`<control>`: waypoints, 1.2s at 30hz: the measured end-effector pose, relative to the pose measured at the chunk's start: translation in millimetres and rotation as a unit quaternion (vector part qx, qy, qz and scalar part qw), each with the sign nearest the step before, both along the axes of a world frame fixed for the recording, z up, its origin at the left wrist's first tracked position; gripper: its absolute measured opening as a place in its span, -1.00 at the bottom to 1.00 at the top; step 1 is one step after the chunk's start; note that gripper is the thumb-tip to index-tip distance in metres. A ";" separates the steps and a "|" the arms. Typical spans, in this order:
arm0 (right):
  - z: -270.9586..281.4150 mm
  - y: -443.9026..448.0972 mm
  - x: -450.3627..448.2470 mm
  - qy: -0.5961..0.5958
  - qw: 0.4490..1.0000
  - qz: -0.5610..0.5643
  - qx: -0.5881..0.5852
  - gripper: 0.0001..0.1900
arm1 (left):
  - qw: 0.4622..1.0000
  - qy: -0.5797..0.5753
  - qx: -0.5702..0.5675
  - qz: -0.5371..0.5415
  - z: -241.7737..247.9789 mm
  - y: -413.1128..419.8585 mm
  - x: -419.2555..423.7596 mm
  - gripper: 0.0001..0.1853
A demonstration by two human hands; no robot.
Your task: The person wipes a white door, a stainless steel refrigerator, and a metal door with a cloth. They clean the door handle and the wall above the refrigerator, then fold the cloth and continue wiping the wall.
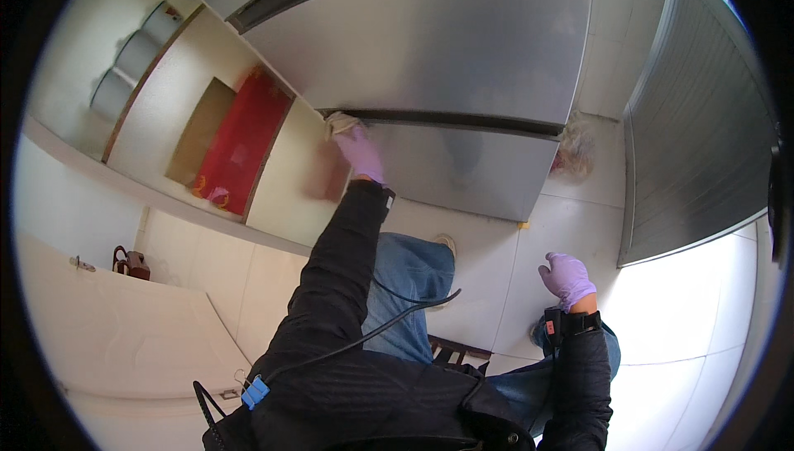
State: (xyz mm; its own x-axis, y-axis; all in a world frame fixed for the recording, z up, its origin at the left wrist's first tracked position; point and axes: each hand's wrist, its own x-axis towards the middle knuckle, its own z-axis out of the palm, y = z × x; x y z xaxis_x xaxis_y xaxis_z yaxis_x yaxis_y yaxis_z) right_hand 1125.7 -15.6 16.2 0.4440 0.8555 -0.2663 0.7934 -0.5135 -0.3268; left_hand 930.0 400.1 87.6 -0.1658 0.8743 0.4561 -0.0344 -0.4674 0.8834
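My left hand, in a pinkish-purple glove, grips a beige cloth. It presses the cloth to the left end of the dark gap between two silver panels of a refrigerator. Below that gap is the lower panel; the larger panel lies above it. My right hand, gloved the same way, hangs over the floor near my right knee. Its fingers are loosely bent, the thumb stands apart, and no object shows in it.
On the left, shelves hold several grey cylindrical containers, a red box and a brown board. A plastic bag lies on the floor right of the refrigerator. Further right stands a grey ribbed door panel. A black cable crosses my lap.
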 end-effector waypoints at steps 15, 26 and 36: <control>-13.0 17.2 -2.3 0.003 1.000 0.017 -0.013 -0.70 | 0.959 -0.028 -0.274 -0.062 -81.8 -7.3 -10.2 -0.51; -7.5 0.7 -1.5 0.013 0.999 -0.005 -0.048 -0.72 | 0.968 0.032 -0.242 0.055 -107.6 -52.4 67.2 -0.41; -10.1 33.5 -13.7 0.032 0.999 0.021 0.012 -0.72 | 0.846 0.242 -0.226 -0.418 -106.6 -189.0 143.9 -0.37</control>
State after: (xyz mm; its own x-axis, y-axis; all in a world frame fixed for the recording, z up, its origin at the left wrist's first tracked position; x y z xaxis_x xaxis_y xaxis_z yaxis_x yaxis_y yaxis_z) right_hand 1111.9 17.9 6.2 0.3907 0.8794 -0.2723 0.7913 -0.4719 -0.3887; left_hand 1073.9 211.1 -19.0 0.7076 0.6967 -0.1178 0.2302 -0.0697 0.9706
